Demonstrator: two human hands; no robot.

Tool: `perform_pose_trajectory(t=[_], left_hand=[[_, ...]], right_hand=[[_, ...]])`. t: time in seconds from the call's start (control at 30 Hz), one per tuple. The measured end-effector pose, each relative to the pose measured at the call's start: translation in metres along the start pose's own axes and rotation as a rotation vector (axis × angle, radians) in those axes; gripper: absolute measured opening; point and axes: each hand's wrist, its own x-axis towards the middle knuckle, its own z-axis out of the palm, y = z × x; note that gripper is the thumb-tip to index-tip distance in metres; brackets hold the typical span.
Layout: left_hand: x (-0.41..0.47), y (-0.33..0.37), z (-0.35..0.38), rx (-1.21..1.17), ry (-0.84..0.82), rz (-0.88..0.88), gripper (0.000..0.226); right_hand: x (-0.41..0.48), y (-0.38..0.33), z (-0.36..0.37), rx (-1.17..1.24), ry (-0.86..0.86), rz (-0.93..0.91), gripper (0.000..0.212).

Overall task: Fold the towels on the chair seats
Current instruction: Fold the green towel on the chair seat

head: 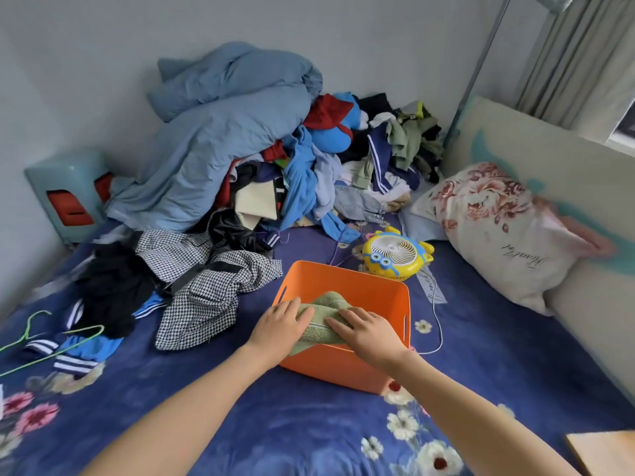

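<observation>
A green towel (323, 319), folded into a thick bundle, lies in the open top of an orange plastic bin (347, 281) on the blue flowered bedsheet. My left hand (280, 324) holds the towel's left end, fingers curled over its edge. My right hand (366, 333) lies on the towel's right side with the fingers bent over it. One corner of the towel hangs over the bin's near rim between my wrists. No chair shows in this view.
A heap of clothes and a blue duvet (220, 139) fills the back of the bed. A houndstooth garment (202, 286) lies left of the bin. A yellow fan (395, 254) with a white cable and a flowered pillow (498, 231) sit to the right. Green hangers (37, 338) lie far left.
</observation>
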Motion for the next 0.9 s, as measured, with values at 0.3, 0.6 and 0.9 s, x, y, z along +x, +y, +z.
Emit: perform_pose_trajectory(t=[0.3, 0.6, 0.9], left_hand=[[0.045, -0.026, 0.043, 0.012, -0.17, 0.058, 0.069], [0.13, -0.071, 0.087, 0.011, -0.155, 0.233, 0.066], [0.162, -0.054, 0.145, -0.142, -0.538, 0.38, 0.059]], right_hand=[[0.016, 0.023, 0.044, -0.001, -0.097, 0.106, 0.049], [0.054, 0.057, 0.078, -0.022, -0.294, 0.378, 0.056], [0.029, 0.06, 0.132, 0.168, -0.561, 0.581, 0.062]])
